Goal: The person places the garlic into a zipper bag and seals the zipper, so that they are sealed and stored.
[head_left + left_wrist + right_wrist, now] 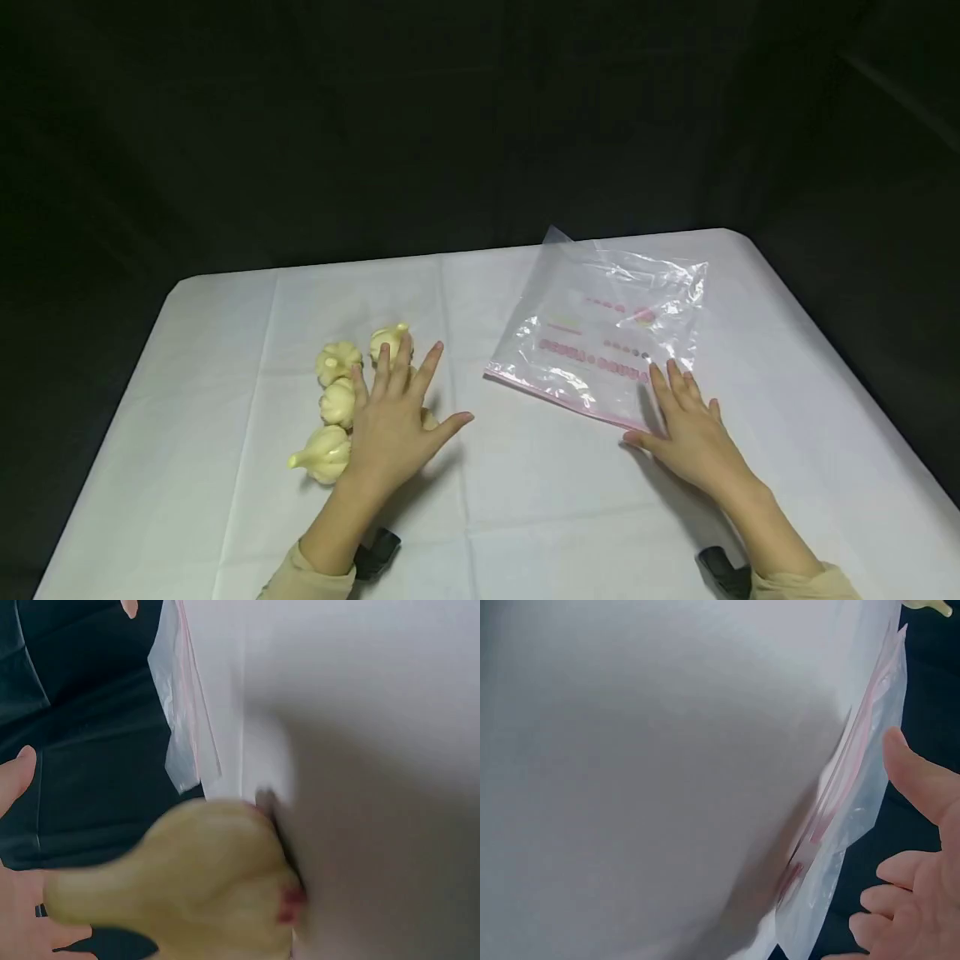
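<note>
Several pale garlic bulbs (324,454) lie grouped at the left of the table. My left hand (388,429) is spread over their right side, fingers apart and gripping nothing; it hides part of the group. One garlic bulb (217,877) with a long stem looms close in the left wrist view. Toward the right lies a clear plastic zip bag (600,321) with pink print and a pink strip along its near edge. Over the bag's near right corner, my right hand (693,437) has its fingers extended, with the fingertips overlapping the bag in the head view.
A white cloth covers the table (540,500), whose far edge runs behind the bag. Dark fabric (450,125) hangs behind and at the sides. A black wrist device (377,554) sits at the left wrist, and a similar one (723,571) at the right.
</note>
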`<state>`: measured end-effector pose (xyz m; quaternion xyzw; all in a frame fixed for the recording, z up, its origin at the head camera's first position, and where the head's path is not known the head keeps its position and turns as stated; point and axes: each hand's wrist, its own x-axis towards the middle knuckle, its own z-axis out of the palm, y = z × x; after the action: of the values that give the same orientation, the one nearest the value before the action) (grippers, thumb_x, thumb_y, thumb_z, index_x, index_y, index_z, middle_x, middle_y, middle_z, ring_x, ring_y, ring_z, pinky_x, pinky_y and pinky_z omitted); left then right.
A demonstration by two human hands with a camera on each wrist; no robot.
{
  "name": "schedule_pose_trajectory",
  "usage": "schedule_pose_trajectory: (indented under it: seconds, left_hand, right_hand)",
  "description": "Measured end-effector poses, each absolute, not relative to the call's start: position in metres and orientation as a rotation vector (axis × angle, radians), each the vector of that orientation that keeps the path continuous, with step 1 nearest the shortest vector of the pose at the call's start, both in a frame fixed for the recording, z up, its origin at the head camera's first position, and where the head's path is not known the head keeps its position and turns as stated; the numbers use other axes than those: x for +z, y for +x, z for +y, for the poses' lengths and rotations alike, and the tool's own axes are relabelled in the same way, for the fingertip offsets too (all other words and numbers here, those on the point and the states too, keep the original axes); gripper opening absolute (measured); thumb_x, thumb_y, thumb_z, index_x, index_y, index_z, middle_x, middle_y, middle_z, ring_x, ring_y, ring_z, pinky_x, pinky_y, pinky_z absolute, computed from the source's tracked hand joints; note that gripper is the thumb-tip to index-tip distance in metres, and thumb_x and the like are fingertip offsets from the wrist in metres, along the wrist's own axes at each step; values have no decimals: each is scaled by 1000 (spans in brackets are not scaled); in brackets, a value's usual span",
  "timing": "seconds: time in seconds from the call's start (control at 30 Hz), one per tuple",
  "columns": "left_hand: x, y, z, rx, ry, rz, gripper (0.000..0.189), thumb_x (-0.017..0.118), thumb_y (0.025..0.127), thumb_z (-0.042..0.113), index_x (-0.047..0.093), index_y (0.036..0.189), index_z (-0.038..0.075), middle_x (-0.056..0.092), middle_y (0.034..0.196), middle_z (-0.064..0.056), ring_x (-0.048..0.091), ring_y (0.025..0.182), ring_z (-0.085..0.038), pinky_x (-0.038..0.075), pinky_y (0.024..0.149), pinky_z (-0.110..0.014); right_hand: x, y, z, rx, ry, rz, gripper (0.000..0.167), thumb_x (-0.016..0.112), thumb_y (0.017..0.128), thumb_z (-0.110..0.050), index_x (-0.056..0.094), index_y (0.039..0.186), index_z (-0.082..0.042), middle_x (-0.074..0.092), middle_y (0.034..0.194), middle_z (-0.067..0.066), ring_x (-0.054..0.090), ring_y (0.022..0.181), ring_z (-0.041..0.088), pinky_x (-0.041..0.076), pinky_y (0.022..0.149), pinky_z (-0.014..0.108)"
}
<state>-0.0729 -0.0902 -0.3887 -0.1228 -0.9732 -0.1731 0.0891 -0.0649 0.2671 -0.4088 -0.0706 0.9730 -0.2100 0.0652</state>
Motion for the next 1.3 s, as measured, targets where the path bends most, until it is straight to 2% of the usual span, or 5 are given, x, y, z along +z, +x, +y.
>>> schedule_pose_trajectory:
  seconds: [0.2,0.43,0.6,0.87,1.3]
  left_hand:
    - [-390,-69,-79,-504,-484,-2876,95,60,82,66,30,153,10,25,157,-16,21,144,-37,11,115,-59]
    - [-393,-61,-61,-568,-647,-2885,98,62,83,63,26,153,6,27,157,-13,20,145,-31,12,117,-53]
    - [-397,-57,-49,-549,-868,-2907,98,61,85,62,25,152,1,26,157,-15,21,145,-31,16,117,-49]
    - [-405,-51,-35,-452,-1339,-3020,93,56,89,62,22,154,5,22,159,-12,21,145,-25,15,118,-42]
    - [-400,-49,-24,-416,-1375,-3029,91,54,89,63,24,154,7,24,159,-10,21,146,-23,15,118,-41]
  right_hand:
    - [-410,-62,274,-702,-236,2874,103,72,86,-42,10,151,9,5,156,31,4,143,48,11,106,72]
    - [-414,-62,279,-684,-219,2858,96,68,89,-41,14,150,11,10,154,33,9,142,49,15,105,72]
    - [-415,-63,279,-671,-217,2852,94,66,90,-42,16,149,12,11,154,34,11,141,50,15,105,72]
    - [-416,-64,273,-653,-257,2867,85,65,92,-38,25,146,14,17,152,35,17,138,53,17,104,72]
    - [-419,-64,270,-604,-340,2887,71,63,94,-25,32,143,16,25,149,35,23,136,53,20,103,72]
